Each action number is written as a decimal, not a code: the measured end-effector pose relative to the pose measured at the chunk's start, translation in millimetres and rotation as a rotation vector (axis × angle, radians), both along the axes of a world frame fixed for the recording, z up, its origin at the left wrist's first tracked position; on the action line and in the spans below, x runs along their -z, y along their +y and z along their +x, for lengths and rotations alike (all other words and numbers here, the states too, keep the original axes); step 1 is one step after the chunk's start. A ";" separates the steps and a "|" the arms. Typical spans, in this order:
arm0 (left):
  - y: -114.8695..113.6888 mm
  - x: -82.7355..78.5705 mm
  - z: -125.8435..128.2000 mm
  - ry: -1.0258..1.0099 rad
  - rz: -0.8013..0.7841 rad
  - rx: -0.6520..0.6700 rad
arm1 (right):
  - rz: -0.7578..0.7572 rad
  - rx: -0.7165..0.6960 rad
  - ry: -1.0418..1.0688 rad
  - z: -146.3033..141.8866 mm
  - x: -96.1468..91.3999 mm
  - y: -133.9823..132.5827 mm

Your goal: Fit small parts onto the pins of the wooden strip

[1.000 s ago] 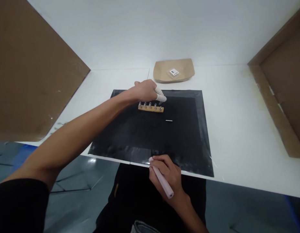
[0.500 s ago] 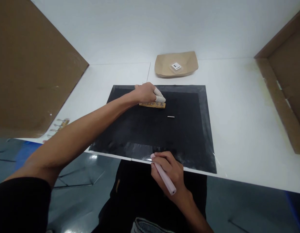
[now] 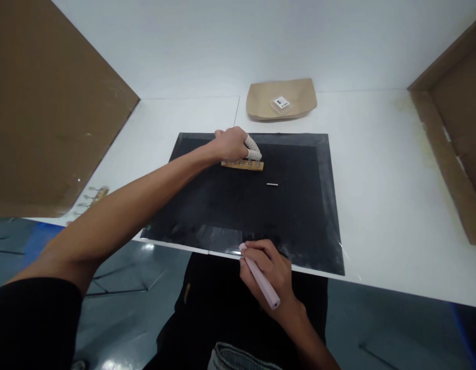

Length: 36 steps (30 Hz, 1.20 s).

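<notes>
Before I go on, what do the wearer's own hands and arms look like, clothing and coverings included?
The left hand has white, ribbed coverings on at least two digits. A plain black sleeve ends near that arm's elbow, leaving the forearm uncovered. The right hand shows no glove or finger covering, and no sleeve shows on the part of that arm in view.

Looks cool and moderately bright, with diffuse light spread over the white wall [image 3: 191, 46] and tabletop [image 3: 388, 205]. Glares along the front of the black mat [image 3: 284, 216] and in spots on the floor [image 3: 118, 324]. Casts a faint shadow under the paper tray [image 3: 257, 105]. Darkens at the brown panel [image 3: 56, 113]; loses detail in the black trousers [image 3: 218, 303]. Stretches toward the edges; leaves the tiny fittings [image 3: 250, 163] soft.
</notes>
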State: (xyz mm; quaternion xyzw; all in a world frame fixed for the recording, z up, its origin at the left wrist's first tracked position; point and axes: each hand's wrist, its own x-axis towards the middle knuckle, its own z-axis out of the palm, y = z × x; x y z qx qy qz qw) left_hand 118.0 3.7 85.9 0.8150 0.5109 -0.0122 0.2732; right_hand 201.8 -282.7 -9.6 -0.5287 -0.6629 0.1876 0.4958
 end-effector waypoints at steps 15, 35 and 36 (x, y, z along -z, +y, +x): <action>7.4 -4.1 -5.9 0.016 0.024 0.157 | 0.008 -0.014 0.000 -0.5 0.4 0.2; 5.5 14.6 -5.1 -0.023 0.135 0.297 | 0.001 -0.006 0.007 -0.4 0.7 2.1; 6.0 15.6 -5.5 -0.030 0.138 0.299 | -0.001 -0.007 0.010 -0.3 0.5 1.9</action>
